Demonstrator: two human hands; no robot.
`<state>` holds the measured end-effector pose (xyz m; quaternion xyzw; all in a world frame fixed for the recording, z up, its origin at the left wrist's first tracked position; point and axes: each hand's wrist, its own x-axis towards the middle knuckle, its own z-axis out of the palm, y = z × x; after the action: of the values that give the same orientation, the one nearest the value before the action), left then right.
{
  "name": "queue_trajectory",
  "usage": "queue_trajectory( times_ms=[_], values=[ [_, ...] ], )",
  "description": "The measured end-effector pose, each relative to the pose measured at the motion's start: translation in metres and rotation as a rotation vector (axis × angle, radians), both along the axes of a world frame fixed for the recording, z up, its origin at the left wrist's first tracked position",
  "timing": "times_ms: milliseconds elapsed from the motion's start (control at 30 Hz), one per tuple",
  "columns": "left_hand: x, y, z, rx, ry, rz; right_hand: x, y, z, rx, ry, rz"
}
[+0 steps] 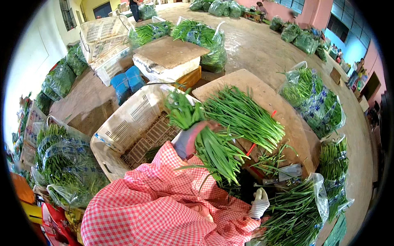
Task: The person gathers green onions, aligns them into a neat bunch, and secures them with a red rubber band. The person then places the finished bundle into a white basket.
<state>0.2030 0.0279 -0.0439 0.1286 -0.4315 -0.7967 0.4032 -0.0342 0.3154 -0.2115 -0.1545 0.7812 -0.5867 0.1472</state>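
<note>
A bunch of long flat green leaves, probably garlic chives, is gripped around its middle by my left hand, which is blurred. One end of the bunch stands over the rim of a white plastic crate; the other hangs above my red checked apron. My right hand wears a white knit glove and is beside a plastic bag of loose greens. Its fingers are curled, and what they may hold is hidden. A cleaver lies just above it on a wooden board. More chives are spread there.
Bagged greens stand at the right and left. Ahead are a foam box with a board lid, a blue bundle and stacked crates. A red strip lies by the chives. Other people are farther off.
</note>
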Motion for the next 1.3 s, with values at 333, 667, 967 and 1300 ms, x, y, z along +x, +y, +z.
queue_trajectory(
  times_ms=[333,667,967,1300],
  values=[
    [-0.064,0.026,0.038,-0.325,-0.068,-0.092,0.046,-0.144,0.196,-0.498,0.234,0.409],
    [-0.105,0.036,0.060,-0.632,-0.106,0.033,0.080,-0.157,0.152,-0.377,0.219,0.450],
    [-0.119,0.053,0.106,-0.699,0.006,-0.125,0.014,-0.117,0.155,-0.534,0.358,0.050],
    [-0.043,-0.026,0.029,-0.265,-0.104,-0.066,-0.034,-0.043,0.131,-0.816,-0.235,-0.009]
  ],
)
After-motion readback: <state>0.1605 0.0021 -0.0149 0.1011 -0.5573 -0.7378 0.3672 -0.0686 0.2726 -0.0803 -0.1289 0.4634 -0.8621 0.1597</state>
